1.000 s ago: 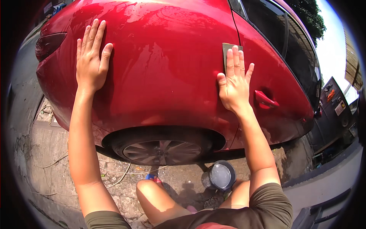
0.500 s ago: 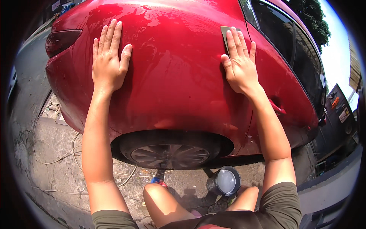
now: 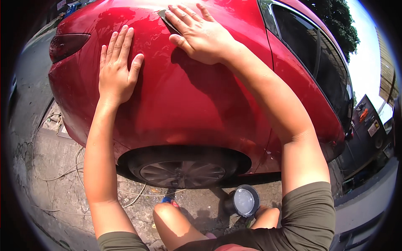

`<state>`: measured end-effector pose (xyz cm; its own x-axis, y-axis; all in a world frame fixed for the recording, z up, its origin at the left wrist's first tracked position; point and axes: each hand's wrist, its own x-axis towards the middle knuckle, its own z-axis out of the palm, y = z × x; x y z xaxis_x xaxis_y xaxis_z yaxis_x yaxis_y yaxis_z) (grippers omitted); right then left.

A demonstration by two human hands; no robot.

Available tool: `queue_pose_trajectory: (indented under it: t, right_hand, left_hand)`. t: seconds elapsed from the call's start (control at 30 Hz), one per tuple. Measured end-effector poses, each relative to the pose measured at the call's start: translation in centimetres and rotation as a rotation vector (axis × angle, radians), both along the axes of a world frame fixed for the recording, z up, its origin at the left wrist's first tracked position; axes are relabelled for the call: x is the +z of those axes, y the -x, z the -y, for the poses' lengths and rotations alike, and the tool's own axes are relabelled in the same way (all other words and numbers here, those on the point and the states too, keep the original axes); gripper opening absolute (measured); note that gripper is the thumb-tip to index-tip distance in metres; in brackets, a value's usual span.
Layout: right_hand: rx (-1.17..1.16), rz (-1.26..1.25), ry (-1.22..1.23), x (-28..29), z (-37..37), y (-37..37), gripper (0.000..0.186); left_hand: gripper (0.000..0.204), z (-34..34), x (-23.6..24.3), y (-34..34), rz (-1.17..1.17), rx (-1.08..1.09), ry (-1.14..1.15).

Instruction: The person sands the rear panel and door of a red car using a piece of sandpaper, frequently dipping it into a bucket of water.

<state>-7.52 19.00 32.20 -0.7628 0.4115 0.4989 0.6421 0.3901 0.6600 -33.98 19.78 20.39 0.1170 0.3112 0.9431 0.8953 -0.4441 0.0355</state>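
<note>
A wet red car panel (image 3: 167, 113) above the rear wheel fills the middle of the head view. My left hand (image 3: 118, 69) lies flat on its left part, near the dark tail light (image 3: 69, 47), with nothing in it. Higher up, my right hand (image 3: 201, 35) presses a thin grey-green sheet of sandpaper (image 3: 164, 17) to the paint. Only a strip of the sandpaper shows beside the fingers; the palm hides the rest. Those fingers stretch toward the upper left, and the thumb is spread.
Below the panel is the rear wheel (image 3: 182, 173). A dark bucket (image 3: 245, 201) of cloudy water stands on the concrete near my knees. A pale hose (image 3: 63, 173) trails across the ground at left. Side windows (image 3: 297, 31) are at the upper right.
My right hand has slid left and slightly up across the panel with the sandpaper, turning its fingers leftward. My left hand stays in nearly the same place.
</note>
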Motion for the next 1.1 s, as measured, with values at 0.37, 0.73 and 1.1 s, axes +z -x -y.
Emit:
queue_pose_trajectory:
  t: [0.37,0.73,1.1]
  right_hand:
    - [0.005,0.15,-0.025,1.5,0.1,-1.1,0.07]
    - [0.076,0.114,0.029,0.4,1.4,-3.2,0.067]
    - [0.037,0.033,-0.023,-0.4,2.3,-3.1,0.069]
  left_hand:
    - [0.064,0.5,0.3,1.2,-0.012,-0.001,-0.024]
    - [0.066,0.2,0.1,0.4,0.004,-0.01,-0.021]
    - [0.067,0.5,0.4,0.3,0.006,-0.022,-0.022]
